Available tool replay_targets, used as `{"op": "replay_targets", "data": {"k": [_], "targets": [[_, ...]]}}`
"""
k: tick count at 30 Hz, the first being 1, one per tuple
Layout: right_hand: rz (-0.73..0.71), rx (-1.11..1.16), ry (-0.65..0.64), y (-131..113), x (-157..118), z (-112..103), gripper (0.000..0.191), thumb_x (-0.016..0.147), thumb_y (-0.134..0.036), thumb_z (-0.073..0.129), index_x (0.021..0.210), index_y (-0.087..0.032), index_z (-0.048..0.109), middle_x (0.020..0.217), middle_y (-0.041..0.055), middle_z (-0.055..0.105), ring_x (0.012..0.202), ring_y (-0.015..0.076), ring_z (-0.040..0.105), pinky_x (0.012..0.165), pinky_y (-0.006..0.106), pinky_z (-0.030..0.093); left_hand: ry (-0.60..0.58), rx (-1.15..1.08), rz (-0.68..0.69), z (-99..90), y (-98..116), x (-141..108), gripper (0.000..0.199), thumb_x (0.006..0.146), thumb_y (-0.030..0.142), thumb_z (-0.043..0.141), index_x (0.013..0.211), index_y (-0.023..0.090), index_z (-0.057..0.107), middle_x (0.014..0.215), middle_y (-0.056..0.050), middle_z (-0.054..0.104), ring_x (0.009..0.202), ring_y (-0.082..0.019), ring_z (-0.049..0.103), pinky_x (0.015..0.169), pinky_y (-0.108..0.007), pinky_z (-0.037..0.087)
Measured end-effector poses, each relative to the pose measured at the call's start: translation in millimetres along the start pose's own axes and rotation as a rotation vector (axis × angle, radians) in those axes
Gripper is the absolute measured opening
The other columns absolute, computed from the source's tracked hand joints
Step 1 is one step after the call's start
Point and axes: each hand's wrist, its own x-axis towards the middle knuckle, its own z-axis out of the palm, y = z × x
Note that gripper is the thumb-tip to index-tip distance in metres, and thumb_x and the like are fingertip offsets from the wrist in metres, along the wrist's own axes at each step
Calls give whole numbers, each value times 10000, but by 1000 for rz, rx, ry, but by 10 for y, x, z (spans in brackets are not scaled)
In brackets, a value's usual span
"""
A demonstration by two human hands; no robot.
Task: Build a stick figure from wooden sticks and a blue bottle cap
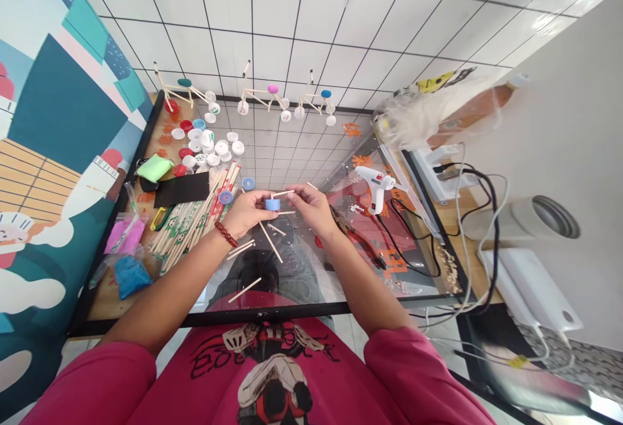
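Note:
Near the middle of the glass-topped table, my left hand (pixel 252 212) pinches a blue bottle cap (pixel 273 205) between thumb and fingers. Thin wooden sticks show just above and below the cap. My right hand (pixel 310 205) is closed on the end of the upper wooden stick (pixel 283 193), which reaches across to the cap. Whether stick and cap are joined cannot be made out. Two more blue caps, one of them this cap (pixel 225 197), lie beside my left hand. Several loose stick pieces, among them a long stick (pixel 270 242), are on the glass in front of me.
Bottle caps (pixel 207 139), bundled chopsticks (pixel 189 230), a black sheet (pixel 181 189) and clay packs (pixel 131 276) lie left. Little bicycle-like stick models (pixel 263 95) stand along the far edge. On the right are a glue gun (pixel 374 185), pliers (pixel 357 237), cables (pixel 409 237) and a power strip (pixel 445 175).

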Motion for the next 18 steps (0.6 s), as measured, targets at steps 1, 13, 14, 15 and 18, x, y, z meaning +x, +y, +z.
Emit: {"op": "replay_targets", "data": {"k": [1, 13, 14, 15, 18], "targets": [[1, 9, 8, 7, 6, -1, 437, 752, -547, 751, 1014, -200, 704, 821, 17, 685, 674, 134, 592, 619, 283, 499, -5, 1, -3, -2, 0, 1, 476, 493, 90, 878, 943, 133, 730, 847, -17, 733, 765, -149, 673, 765, -305, 514], [-27, 7, -90, 21, -11, -17, 467, 662, -489, 844, 995, -191, 708, 821, 22, 705, 749, 156, 641, 734, 315, 526, 96, -178, 33, -18, -24, 60, 483, 481, 102, 896, 934, 133, 731, 812, -4, 718, 749, -130, 667, 791, -297, 530], [-33, -21, -105, 19, -17, -14, 436, 661, -481, 843, 957, -186, 719, 815, 26, 711, 738, 157, 640, 728, 316, 522, 101, -204, 25, -20, -22, 65, 481, 475, 94, 893, 925, 132, 728, 807, -6, 721, 760, -137, 676, 798, -300, 533], [-43, -63, -117, 15, -23, -11, 391, 678, -476, 830, 918, -183, 730, 809, 30, 717, 723, 158, 636, 720, 316, 516, 102, -222, 20, -23, -19, 67, 474, 475, 87, 889, 919, 131, 727, 799, -7, 722, 766, -140, 681, 803, -301, 534], [-102, -208, -127, -4, -38, -5, 272, 769, -449, 754, 840, -187, 753, 799, 34, 732, 700, 155, 623, 703, 307, 490, 66, -243, 20, -24, -4, 64, 442, 509, 74, 863, 927, 127, 731, 794, -18, 729, 768, -143, 689, 815, -302, 536]]}}
